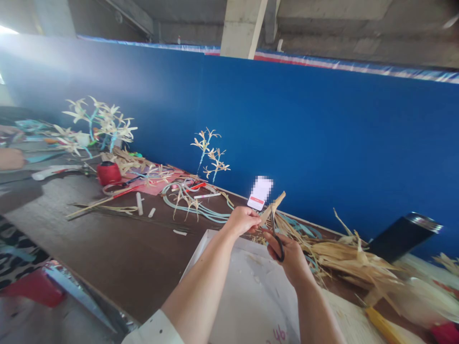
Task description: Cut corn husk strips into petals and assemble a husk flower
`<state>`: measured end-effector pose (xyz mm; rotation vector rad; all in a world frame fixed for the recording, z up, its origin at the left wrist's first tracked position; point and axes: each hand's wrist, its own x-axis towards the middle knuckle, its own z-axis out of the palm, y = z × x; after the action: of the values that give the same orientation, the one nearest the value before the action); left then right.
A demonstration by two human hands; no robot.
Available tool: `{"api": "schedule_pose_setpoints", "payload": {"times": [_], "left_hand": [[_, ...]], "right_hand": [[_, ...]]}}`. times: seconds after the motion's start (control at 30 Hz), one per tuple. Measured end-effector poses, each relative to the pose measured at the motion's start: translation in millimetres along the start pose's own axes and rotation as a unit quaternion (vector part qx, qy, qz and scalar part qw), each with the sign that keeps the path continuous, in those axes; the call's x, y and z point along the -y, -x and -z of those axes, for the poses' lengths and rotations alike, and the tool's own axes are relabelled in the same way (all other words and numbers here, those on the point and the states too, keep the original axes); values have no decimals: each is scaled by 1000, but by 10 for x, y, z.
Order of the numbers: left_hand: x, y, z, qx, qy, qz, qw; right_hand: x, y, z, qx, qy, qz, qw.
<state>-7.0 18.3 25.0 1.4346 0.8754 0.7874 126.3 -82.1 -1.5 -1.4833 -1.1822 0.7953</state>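
Blue partition (322, 124) behind, the left hand (242, 220) pinches a dried husk strip (275, 205) beyond the white tray's (251, 296) far edge, slanting up rightward, seemingly crossed by scissors (274, 232) the right hand (289, 258) grips.

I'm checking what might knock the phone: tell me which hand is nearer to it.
Left. The left hand is just below the phone in the picture; the right hand, holding scissors, sits lower and farther right.

Blue partition (322, 134), concrete pillar (242, 31), black cylinder (399, 239)
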Motion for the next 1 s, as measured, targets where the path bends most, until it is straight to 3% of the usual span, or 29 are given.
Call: {"api": "schedule_pose_setpoints", "payload": {"times": [0.3,0.63,1.0], "left_hand": [[-11,29,-47,4,-2,6,1000],[20,-10,-57,-29,-17,-34,999],[26,-60,-64,-103,-11,-46,994]], "right_hand": [[-41,-9,-13,12,-32,-7,999],[-42,18,-32,30,-47,-22,998],[-30,34,-140,91,-39,-11,995]]}}
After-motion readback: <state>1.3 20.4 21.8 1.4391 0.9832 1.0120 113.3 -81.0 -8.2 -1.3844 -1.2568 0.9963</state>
